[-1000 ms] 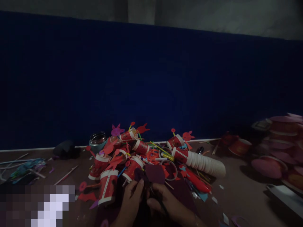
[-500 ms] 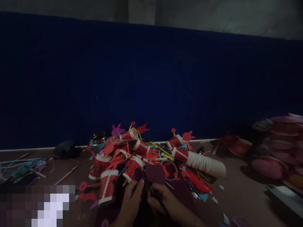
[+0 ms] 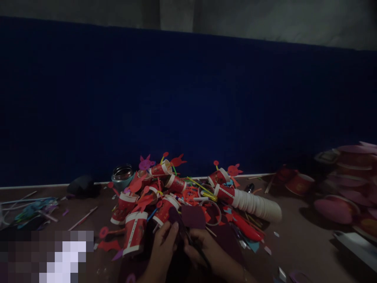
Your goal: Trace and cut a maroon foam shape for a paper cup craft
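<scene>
My left hand [image 3: 165, 241] pinches a piece of dark purple paper [image 3: 173, 214] between thumb and fingers. Close beside it, my right hand [image 3: 200, 245] is closed round dark scissors [image 3: 184, 232], whose blades point up toward that paper. How far the blades are apart is too dark to tell. Just behind my hands shows a flat purple paper piece [image 3: 193, 217] with a rounded corner. To the left of my left hand stands an upside-down red paper cup [image 3: 134, 234] with a white rim. Darkness hides what lies below my palms.
Red cups with paper cut-outs and straws are heaped behind my hands. A stack of nested paper cups [image 3: 256, 205] lies right of centre, above a red pouch-like thing [image 3: 247, 226]. An open jar [image 3: 122, 177] stands back left. Pink-and-red items [image 3: 353, 169] pile up far right.
The purple paper in my left hand has turned slightly, and the scissors have shifted a little against it. Both hands stay in nearly the same place.
</scene>
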`<state>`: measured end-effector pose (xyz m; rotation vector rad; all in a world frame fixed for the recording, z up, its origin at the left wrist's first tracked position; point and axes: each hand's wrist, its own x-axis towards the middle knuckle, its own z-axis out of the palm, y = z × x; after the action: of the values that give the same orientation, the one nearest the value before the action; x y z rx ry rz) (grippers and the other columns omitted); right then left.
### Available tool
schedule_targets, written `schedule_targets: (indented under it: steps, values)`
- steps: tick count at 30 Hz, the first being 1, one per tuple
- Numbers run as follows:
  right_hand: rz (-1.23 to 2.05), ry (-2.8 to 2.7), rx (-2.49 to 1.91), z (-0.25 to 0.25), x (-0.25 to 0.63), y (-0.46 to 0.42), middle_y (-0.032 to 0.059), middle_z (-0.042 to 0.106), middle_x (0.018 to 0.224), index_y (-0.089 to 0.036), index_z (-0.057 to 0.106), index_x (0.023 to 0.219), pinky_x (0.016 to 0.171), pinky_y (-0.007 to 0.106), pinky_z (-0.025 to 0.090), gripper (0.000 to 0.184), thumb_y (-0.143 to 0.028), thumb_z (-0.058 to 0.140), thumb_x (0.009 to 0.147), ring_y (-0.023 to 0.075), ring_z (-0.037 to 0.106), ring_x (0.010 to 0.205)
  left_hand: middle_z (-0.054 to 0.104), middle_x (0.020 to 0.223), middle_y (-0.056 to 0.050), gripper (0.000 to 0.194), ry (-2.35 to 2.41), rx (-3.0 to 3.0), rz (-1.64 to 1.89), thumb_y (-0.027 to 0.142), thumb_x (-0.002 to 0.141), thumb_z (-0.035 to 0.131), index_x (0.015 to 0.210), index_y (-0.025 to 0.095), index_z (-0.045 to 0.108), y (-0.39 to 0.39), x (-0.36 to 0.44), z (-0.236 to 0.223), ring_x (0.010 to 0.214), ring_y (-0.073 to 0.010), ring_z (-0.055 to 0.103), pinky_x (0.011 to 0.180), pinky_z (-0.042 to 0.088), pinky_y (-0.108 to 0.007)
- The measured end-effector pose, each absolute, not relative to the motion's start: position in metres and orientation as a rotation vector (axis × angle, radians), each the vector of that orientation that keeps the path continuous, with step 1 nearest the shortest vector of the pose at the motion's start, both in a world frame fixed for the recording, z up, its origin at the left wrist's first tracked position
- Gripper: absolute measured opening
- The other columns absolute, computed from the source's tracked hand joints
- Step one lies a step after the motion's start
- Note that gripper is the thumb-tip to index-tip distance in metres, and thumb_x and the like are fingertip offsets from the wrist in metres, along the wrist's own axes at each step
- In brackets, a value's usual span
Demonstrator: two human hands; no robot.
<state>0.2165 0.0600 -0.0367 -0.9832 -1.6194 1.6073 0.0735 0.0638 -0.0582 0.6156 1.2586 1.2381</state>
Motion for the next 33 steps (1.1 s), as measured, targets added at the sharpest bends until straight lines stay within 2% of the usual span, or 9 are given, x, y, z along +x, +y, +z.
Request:
schedule_targets:
  steps: [4,12,18,22,25,30,33]
  values:
    - [1.627,-1.602,-1.003,-0.033,0.217,0.060,-0.0056,0.045,0.056,-0.016,0.047,0.071,0.045,0.018,0.032,0.041,-0.053,0.064,0.067,0.0062,0.039,0.048,0.045,0.056,0.006,0.045,1.211,0.796,1.229,0.059,0.053,0.070,0.059,0.018,0.053,0.064,0.072,-0.059,0.053,-0.0071,0.042,0.047,0.036,-0.017]
    - [1.606,-1.617,-1.043,-0.037,0.219,0.061,-0.0069,0.043,0.054,-0.017,0.046,0.069,0.044,0.017,0.030,0.041,-0.055,0.061,0.068,0.0052,0.036,0.046,0.036,0.054,0.008,0.046,1.126,0.915,1.193,0.060,0.060,0.065,0.059,0.017,0.047,0.067,0.071,-0.054,0.048,-0.0048,0.031,0.045,0.026,-0.016]
    - [1.659,-1.621,-1.074,-0.028,0.220,0.061,-0.0081,0.043,0.049,-0.018,0.045,0.067,0.041,0.017,0.030,0.044,-0.056,0.066,0.062,0.0052,0.038,0.041,0.042,0.053,0.007,0.049,1.114,0.890,1.134,0.062,0.056,0.065,0.061,0.017,0.048,0.065,0.072,-0.044,0.048,-0.0050,0.033,0.046,0.025,-0.017]
    - [1.590,-1.649,-1.038,-0.023,0.220,0.062,-0.0062,0.045,0.054,-0.017,0.047,0.066,0.045,0.018,0.033,0.044,-0.057,0.064,0.063,0.0058,0.040,0.047,0.040,0.052,0.008,0.050,1.124,0.873,1.124,0.062,0.054,0.067,0.059,0.017,0.046,0.065,0.072,-0.044,0.048,-0.0050,0.034,0.047,0.025,-0.017]
    - [1.613,-1.662,-1.065,-0.024,0.220,0.062,-0.0070,0.044,0.050,-0.018,0.045,0.066,0.041,0.018,0.031,0.044,-0.058,0.062,0.065,0.0058,0.040,0.042,0.040,0.051,0.008,0.049,1.102,0.879,1.135,0.061,0.055,0.067,0.058,0.017,0.047,0.065,0.072,-0.045,0.047,-0.0049,0.033,0.045,0.024,-0.017]
    - [1.659,-1.656,-1.119,-0.025,0.223,0.063,-0.0077,0.044,0.047,-0.018,0.046,0.066,0.039,0.017,0.030,0.041,-0.053,0.065,0.064,0.0058,0.040,0.039,0.043,0.053,0.007,0.044,1.088,0.836,1.133,0.057,0.057,0.069,0.062,0.017,0.051,0.064,0.072,-0.044,0.050,-0.0053,0.037,0.049,0.029,-0.017]
    - [1.673,-1.628,-1.034,-0.024,0.223,0.063,-0.0066,0.046,0.053,-0.017,0.048,0.067,0.044,0.017,0.032,0.040,-0.050,0.068,0.063,0.0057,0.041,0.045,0.043,0.052,0.008,0.044,1.092,0.827,1.125,0.057,0.056,0.069,0.062,0.017,0.051,0.063,0.072,-0.045,0.049,-0.0049,0.036,0.048,0.029,-0.016]
